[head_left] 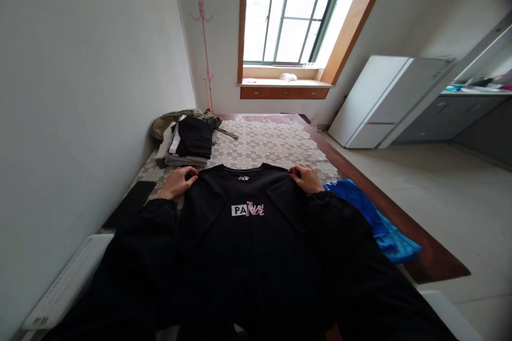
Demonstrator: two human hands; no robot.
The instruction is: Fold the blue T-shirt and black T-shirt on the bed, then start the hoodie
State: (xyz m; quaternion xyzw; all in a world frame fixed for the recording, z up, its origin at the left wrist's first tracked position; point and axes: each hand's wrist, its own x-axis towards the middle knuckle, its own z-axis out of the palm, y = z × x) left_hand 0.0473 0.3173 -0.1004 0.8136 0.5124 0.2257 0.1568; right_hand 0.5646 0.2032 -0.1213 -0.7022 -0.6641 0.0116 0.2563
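Hands on shoulders of black tee

Sleeves, both black, fill the bottom of the frame and run up toward centre. Black T-shirt (248, 224) lies flat on the table, front up, white/pink logo approx mid-frame. Long axis runs bottom to top of frame; collar points up, away from the person, hem lost under the arms at bottom. Both short sleeves look folded in over the chest.

Left hand (178, 181), left of centre: fingers curled, knuckles up, pinching the shirt's shoulder edge near the collar. Right hand (307, 177), right of centre: same pose, fingers bent down on the other shoulder, gripping fabric. Wrists roughly level, one at each side of the neckline.

Blue cloth (372, 218) just beside the shirt, lower right, partly under the right forearm. Dark flat item (130, 203) at left, near the left wrist. Lace tablecloth (264, 146) covers the table above the collar. Stack of folded clothes (188, 141) upper left of the cloth, w/ an olive garment behind. Further up: pink coat stand (204, 37) in the corner, window (292, 10) top centre, white cabinet (384, 101) at right.
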